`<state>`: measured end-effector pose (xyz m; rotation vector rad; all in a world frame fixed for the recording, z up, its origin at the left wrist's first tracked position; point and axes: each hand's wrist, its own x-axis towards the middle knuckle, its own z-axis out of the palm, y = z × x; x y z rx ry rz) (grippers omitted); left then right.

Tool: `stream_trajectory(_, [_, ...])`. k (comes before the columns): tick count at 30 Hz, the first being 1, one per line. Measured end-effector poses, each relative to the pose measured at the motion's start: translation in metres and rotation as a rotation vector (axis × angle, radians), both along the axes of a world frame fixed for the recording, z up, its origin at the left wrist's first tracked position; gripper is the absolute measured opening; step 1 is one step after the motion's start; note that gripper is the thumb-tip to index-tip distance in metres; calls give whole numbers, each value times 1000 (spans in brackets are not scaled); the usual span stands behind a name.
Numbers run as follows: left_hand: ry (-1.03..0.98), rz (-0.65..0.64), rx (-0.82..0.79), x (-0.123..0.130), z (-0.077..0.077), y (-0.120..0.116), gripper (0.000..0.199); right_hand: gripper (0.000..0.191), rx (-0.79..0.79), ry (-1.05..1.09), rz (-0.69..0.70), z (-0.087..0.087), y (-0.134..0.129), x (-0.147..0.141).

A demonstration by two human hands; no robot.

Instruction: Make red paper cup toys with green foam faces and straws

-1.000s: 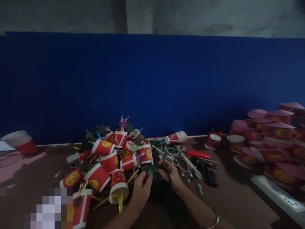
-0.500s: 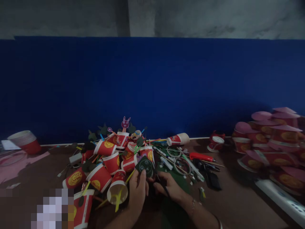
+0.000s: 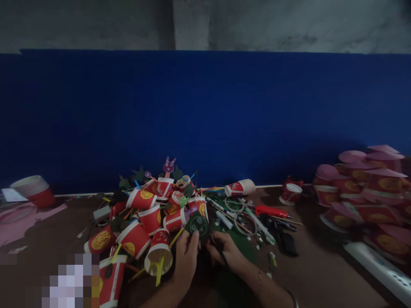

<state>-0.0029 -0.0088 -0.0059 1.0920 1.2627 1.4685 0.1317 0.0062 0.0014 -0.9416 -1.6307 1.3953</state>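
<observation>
A dark green paper piece (image 3: 198, 223) with a face drawn in pale lines is pinched between the thumb and fingers of my left hand (image 3: 186, 254). Dark-handled scissors (image 3: 221, 252) are in my right hand (image 3: 229, 252), its fingers wrapped round the handles. The blades point up and left at the right edge of the paper, partly hidden in shadow. Just left of my left hand lies a red and white paper cup (image 3: 159, 252) with yellow strips in its mouth.
Many red cups (image 3: 134, 239) are heaped at the left. Pens, tape rings (image 3: 245, 224) and a red cutter (image 3: 272, 211) lie right of centre. Pink-topped cups (image 3: 383, 182) and a power strip (image 3: 379, 271) stand far right. A cup stack (image 3: 35, 192) is far left.
The green paper has turned slightly in my left hand, and its upper edge now looks rounder. My right hand with the scissors has barely shifted.
</observation>
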Motion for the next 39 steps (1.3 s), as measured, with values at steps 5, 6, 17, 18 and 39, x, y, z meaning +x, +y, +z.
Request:
stream_trajectory(5, [15, -7, 12, 0, -2, 0, 38, 30, -4, 4, -7, 2, -2, -1])
stream_trajectory(6, [19, -7, 17, 0, -2, 0, 38, 30, -7, 6, -9, 2, -2, -1])
stream_trajectory(17, [43, -15, 19, -2, -8, 3, 38, 31, -38, 14, -17, -2, 1, 0])
stream_trajectory(18, [58, -15, 25, -3, -8, 3, 37, 31, -39, 12, -16, -2, 1, 0])
stream_trajectory(39, [67, -10, 16, -3, -4, 1, 38, 35, -56, 12, -11, 0, 2, 1])
